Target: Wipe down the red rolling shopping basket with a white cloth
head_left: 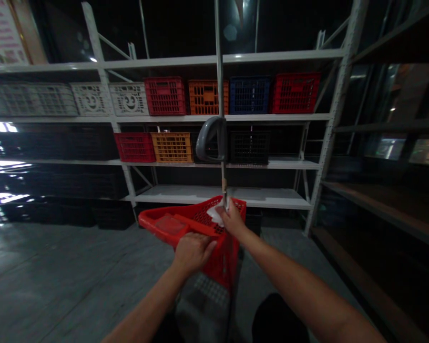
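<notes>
A red plastic crate (pixel 171 226) is tilted in front of me, its open mesh side turned up and away. My left hand (pixel 193 251) is closed over its near rim. My right hand (pixel 230 219) is closed at the crate's far corner, pinching a white cloth or paper (pixel 214 214) together with the lower end of a thin grey pole (pixel 219 85). The pole rises straight up out of view and carries a grey loop handle (pixel 211 139) partway up.
White metal shelving (pixel 214 117) stands ahead with red, orange, blue, black and white crates on two levels. Dark shelves (pixel 389 205) run along the right. Black crates (pixel 50 190) are stacked at the left. The floor is grey concrete (pixel 57 276).
</notes>
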### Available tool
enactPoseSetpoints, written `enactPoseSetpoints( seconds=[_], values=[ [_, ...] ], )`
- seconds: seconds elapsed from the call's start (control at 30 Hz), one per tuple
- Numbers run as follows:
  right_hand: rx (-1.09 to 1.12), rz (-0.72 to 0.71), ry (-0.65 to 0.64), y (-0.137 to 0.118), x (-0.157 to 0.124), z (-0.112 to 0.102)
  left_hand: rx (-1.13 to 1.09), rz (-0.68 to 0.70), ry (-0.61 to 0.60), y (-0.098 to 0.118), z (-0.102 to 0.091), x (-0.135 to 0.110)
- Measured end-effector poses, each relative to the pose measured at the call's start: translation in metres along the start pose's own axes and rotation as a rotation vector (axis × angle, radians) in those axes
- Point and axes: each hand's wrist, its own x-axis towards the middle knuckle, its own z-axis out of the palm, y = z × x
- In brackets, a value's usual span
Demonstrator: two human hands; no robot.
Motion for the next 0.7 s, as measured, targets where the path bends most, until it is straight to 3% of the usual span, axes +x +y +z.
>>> enactPoseSetpoints(
  seconds=[0.1,0.2,0.33,0.4,0.47,0.57,0.63,0.7],
  values=[
    [-0.081,0.007,-0.059,0.030,-0.044,0.012,-0.016,0.017,0.037,-0.006,0.002,0.000],
    [-0.065,-0.008,0.019,0.040,-0.070,0.013,-0.033,0.045,0.049,-0.012,0.004,0.001],
    [-0.023,0.158,0.318,0.010,-0.056,-0.009,-0.070,0.096,0.032,-0.021,0.004,0.006],
    [-0.104,0.128,0.393,-0.012,-0.033,-0.025,-0.097,0.127,0.023,-0.025,0.004,0.010],
    [-0.238,-0.113,0.306,-0.027,-0.010,-0.035,-0.130,0.155,0.025,-0.028,0.004,0.014],
    [-0.408,-0.502,0.032,-0.022,0.002,-0.036,-0.187,0.172,0.032,-0.034,0.005,0.018],
    [-0.454,-0.614,-0.110,-0.003,-0.011,-0.029,-0.217,0.175,0.024,-0.039,0.006,0.019],
    [-0.461,-0.638,-0.210,0.021,-0.037,-0.021,-0.240,0.171,0.024,-0.045,0.005,0.018]
  ],
)
